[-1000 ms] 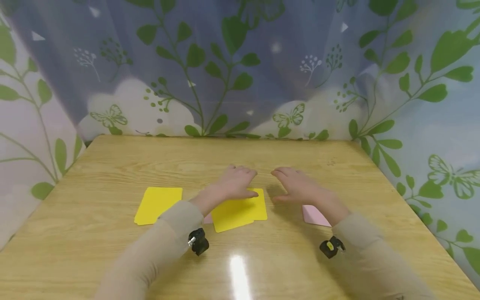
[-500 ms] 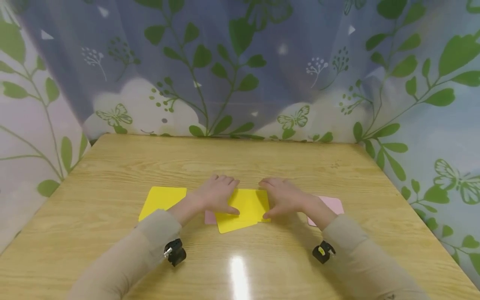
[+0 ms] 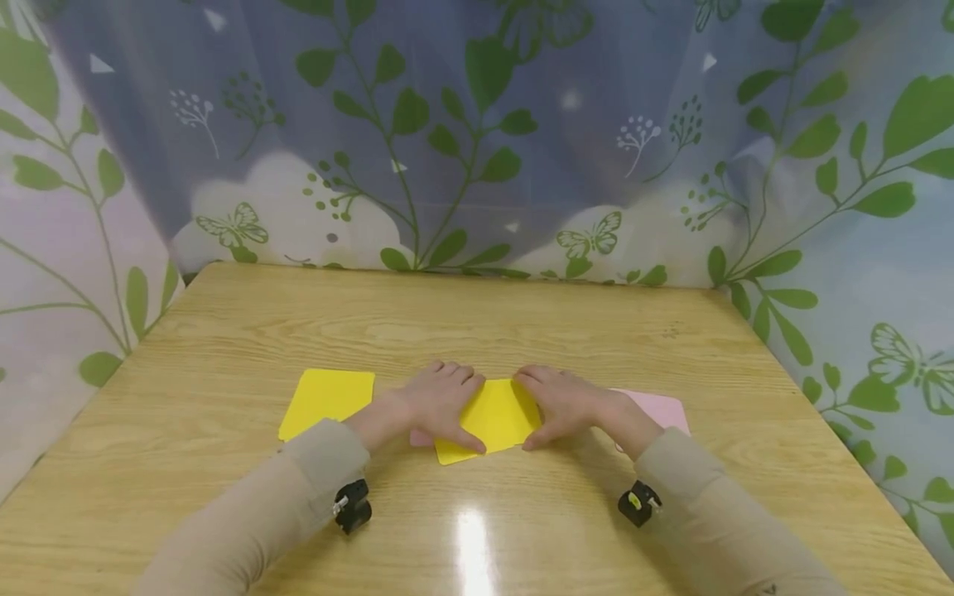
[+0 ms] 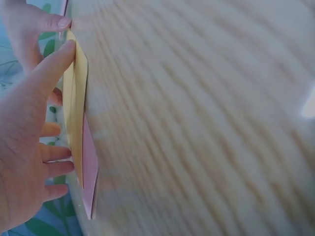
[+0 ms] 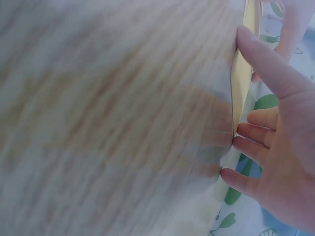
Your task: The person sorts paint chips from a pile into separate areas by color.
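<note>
A: What is the biggest thing here?

B: The curtain (image 3: pixel 477 141) behind, blue-grey and white with green leaves and butterflies. It hangs around the far edge and both side edges of the bench (image 3: pixel 522 323), which is pale wood with a bright spot of light near the front edge.

A: Is there any box or bowl with something inside?

B: I see only flat cards lying on the bench. The yellow card stack (image 3: pixel 493 414) is in the middle, a little nearer to the front edge. A single yellow card (image 3: pixel 326 401) lies well apart toward the left edge. A pink card (image 3: pixel 656 407) lies toward the right edge, partly hidden by the right wrist, and another pink card (image 3: pixel 419 438) shows as a small corner under the stack on its left side.

A: And the hands?

B: The left hand (image 3: pixel 440 399) rests on the left side of the stack, the right hand (image 3: pixel 562 401) on the right side. Both grips are narrow: the fingers lie fairly straight on the far side and the thumbs press the near corners, so the stack sits squeezed between the two hands. In the left wrist view the thumb touches the edge of the yellow cards, and the pink one sticks out below them.

A: Something smaller?

B: A little black camera mount (image 3: pixel 352 507) on each sleeve.
</note>
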A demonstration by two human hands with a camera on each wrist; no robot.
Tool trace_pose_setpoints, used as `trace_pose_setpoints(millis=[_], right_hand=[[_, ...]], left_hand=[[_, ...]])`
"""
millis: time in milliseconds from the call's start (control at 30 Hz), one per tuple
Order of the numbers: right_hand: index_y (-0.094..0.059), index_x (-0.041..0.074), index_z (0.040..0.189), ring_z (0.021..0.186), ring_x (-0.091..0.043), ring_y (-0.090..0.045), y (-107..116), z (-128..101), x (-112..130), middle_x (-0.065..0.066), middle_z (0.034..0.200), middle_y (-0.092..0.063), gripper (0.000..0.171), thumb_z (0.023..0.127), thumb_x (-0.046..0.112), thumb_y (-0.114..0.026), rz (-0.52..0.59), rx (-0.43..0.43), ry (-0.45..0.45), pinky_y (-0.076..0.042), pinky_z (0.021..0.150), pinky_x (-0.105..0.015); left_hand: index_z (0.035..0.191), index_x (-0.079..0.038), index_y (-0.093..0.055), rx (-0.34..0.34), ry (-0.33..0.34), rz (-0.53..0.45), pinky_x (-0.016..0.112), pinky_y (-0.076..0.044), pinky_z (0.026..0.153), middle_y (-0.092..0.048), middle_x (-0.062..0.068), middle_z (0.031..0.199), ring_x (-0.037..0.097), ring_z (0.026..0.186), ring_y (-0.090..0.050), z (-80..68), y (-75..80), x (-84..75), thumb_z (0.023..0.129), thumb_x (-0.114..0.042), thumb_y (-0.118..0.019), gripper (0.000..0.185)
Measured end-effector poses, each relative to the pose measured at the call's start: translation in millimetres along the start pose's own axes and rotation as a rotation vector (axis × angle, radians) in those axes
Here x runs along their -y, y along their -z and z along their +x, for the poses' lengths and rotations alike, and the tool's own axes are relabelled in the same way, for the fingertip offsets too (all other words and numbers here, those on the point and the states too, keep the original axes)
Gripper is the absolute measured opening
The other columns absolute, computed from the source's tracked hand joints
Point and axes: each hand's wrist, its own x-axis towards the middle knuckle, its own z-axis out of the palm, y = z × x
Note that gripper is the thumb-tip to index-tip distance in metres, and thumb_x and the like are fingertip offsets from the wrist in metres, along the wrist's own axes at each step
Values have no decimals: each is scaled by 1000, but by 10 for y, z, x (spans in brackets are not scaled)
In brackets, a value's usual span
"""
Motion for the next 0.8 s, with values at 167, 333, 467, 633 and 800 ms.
trace_pose_setpoints(millis=[167, 333, 467, 633, 800], right_hand=[[-30, -2, 141, 132, -34, -29, 12, 12, -21, -18, 145, -30, 94, 75, 53, -69, -20, -2, 0, -30, 100, -56], [-31, -3, 140, 130, -35, -30, 33, 27, -15, -19, 143, -31, 92, 76, 51, -70, -15, -5, 16, -31, 99, -55], [-33, -2, 139, 126, -33, -35, 19, 65, -15, -18, 140, -33, 94, 73, 50, -73, 1, -11, 26, -33, 98, -53], [-35, 0, 138, 118, -29, -39, -4, 113, -21, -16, 135, -35, 96, 68, 51, -77, 9, -8, -7, -36, 98, -46], [-38, -1, 136, 111, -27, -41, 18, 123, -2, -15, 129, -39, 98, 65, 54, -77, -12, -10, -25, -38, 95, -42]], left_hand=[[140, -10, -36, -11, -24, 38, 43, -24, 105, -39, 9, 139, 26, 127, -35, 6, 14, 1, 75, -74, -48, 92], [139, -10, -38, -21, -39, 64, 43, -25, 105, -43, 7, 137, 25, 125, -38, 14, 34, -6, 78, -72, -47, 87], [142, -9, -34, -19, -30, 44, 43, -25, 105, -43, 7, 138, 25, 126, -38, 4, 42, -22, 79, -71, -48, 89], [143, -8, -32, -29, -40, 16, 43, -26, 105, -44, 7, 136, 25, 125, -38, -2, 28, -40, 79, -69, -50, 90], [144, -7, -30, -36, -41, 19, 42, -27, 104, -45, 8, 135, 26, 123, -39, 14, 22, -39, 80, -67, -50, 89]])
